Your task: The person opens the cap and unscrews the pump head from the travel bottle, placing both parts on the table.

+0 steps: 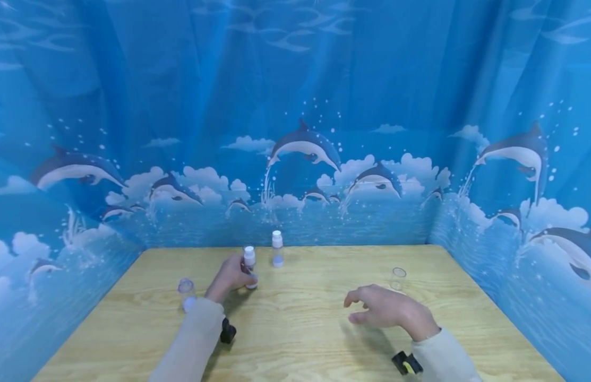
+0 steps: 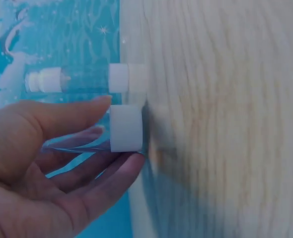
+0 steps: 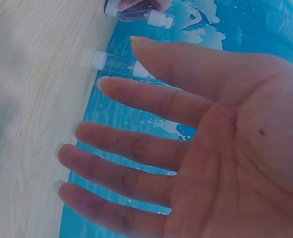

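Note:
My left hand grips a small clear pump bottle with a white top and a white base. It is upright, its base at or just above the table. In the left wrist view, thumb and fingers curl round the clear body, and the white base shows past the fingertips. A second, similar bottle stands upright behind it, to the right. Over the right part of the table, my right hand hovers with nothing in it. Its fingers are spread and nearly straight in the right wrist view.
A clear open-topped cylinder stands just behind the right hand. Left of the left forearm is another clear cylinder with a white lower part. The wooden table is enclosed by a blue dolphin-print curtain.

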Tool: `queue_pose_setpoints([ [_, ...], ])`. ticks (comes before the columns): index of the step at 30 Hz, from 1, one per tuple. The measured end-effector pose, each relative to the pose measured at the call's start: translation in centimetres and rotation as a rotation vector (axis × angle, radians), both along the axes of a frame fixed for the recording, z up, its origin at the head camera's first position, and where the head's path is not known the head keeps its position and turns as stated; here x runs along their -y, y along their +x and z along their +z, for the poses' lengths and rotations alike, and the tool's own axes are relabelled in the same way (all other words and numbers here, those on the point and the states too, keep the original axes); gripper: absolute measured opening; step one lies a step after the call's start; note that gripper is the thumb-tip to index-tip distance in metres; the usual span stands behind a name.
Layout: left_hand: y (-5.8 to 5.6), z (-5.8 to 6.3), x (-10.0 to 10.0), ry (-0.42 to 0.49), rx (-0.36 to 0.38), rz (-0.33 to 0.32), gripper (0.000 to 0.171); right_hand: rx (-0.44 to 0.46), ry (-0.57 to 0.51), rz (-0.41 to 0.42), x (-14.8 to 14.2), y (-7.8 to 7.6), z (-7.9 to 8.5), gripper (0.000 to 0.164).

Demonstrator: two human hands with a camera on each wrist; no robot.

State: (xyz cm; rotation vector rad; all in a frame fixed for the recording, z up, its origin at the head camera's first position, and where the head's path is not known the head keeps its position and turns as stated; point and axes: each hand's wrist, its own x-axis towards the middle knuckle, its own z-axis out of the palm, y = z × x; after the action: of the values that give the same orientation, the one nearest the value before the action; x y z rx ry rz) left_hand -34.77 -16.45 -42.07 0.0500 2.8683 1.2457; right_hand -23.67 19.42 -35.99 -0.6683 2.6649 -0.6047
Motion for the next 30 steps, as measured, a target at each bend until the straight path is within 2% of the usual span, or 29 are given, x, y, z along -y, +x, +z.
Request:
queue_pose_setpoints([
  [7,1.8,1.2,-0.7,0.012,0.040,-0.095,0.031,-0.013,0.013,0.005,0.1,-0.2,0.1,0.031],
  [14,3.6,1.7,-1.1,-0.029,-0.058,-0.266,0.025,-0.036,0.019,0.038,0.1,-0.2,0.0,0.032],
  [16,4.1,1.7,-1.2,-0.026,-0.063,-0.297,0.025,-0.034,0.017,0.041,0.1,-0.2,-0.1,0.032],
  [24,5.7,2.4,-1.5,0.050,-0.039,-0.363,0.041,-0.045,0.018,0.044,0.2,-0.1,-0.1,0.032],
  [30,7.0,2.6,-1.9,0.095,-0.002,-0.397,0.040,-0.029,0.019,0.028,0.3,-0.2,-0.3,0.032],
])
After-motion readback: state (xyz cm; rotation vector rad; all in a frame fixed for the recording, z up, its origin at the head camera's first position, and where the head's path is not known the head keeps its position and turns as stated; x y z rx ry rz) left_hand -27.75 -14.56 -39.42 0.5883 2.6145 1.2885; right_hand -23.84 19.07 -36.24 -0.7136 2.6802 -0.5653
